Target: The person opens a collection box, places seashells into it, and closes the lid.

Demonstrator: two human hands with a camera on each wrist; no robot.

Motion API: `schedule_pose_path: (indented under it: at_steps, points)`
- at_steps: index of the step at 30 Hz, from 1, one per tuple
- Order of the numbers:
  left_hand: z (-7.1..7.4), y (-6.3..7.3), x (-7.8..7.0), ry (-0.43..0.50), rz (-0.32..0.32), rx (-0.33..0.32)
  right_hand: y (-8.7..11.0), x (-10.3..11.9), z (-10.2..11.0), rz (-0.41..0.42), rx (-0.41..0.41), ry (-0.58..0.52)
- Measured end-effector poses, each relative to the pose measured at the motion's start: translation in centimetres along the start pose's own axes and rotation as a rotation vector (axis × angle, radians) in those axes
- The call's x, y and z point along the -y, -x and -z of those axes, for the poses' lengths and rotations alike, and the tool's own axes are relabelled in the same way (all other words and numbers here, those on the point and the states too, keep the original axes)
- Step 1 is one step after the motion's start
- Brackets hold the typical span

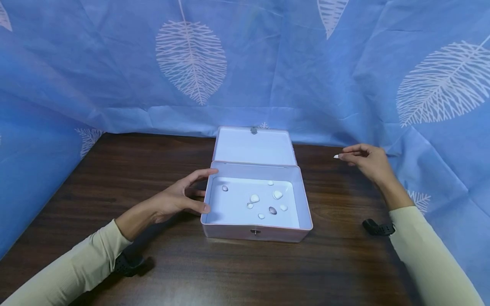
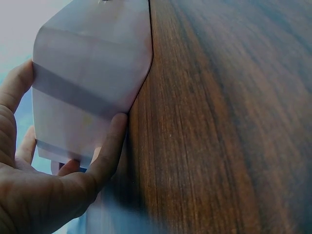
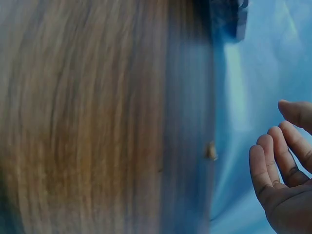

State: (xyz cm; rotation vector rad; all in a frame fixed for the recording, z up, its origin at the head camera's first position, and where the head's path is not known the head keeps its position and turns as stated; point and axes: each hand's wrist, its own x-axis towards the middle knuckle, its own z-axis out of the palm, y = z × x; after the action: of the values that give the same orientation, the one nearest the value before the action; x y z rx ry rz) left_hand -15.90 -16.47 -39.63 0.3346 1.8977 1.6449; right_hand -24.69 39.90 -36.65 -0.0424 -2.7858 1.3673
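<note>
A pale box [image 1: 254, 231] with its lid [image 1: 254, 146] raised back stands on the table. Several small shells are scattered on its white floor, among them a white shell [image 1: 277, 194] and a brown shell [image 1: 272, 210]. My left hand [image 1: 178, 199] holds the box's left end, thumb and forefinger spread along the rim; the left wrist view shows fingertips against its outer wall [image 2: 92, 63]. Off to the right, raised over the table, my right hand [image 1: 369, 161] pinches a small white shell [image 1: 336, 156] at its fingertips. That shell does not show in the right wrist view.
The dark wood table [image 1: 245, 272] reaches back to a blue leaf-print cloth [image 1: 268, 63], which also hangs at both sides. A metal clasp [image 1: 255, 231] sits on the box front. A small blurred brownish thing [image 3: 210, 151] shows at the table's edge in the right wrist view.
</note>
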Motion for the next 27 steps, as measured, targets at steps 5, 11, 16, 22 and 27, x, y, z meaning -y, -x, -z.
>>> schedule_pose_path:
  at_steps: [5,11,16,22,27]
  points:
    - [0.0,-0.1,0.0,0.002,-0.004,0.007,-1.4,-1.7,0.3,-0.036,0.045,0.058]
    - [0.0,0.0,-0.1,-0.001,-0.006,0.005,-3.0,-3.3,0.7,-0.101,0.079,0.104]
    - [0.0,0.0,-0.2,0.003,-0.003,0.004,-3.9,-4.2,0.6,-0.131,0.108,0.126]
    - [0.1,0.0,-0.2,0.009,-0.002,0.009,-4.4,-4.6,0.5,-0.179,0.147,0.214]
    - [0.0,0.0,-0.3,0.010,0.001,0.009,-4.8,-4.9,0.3,-0.186,0.144,0.237]
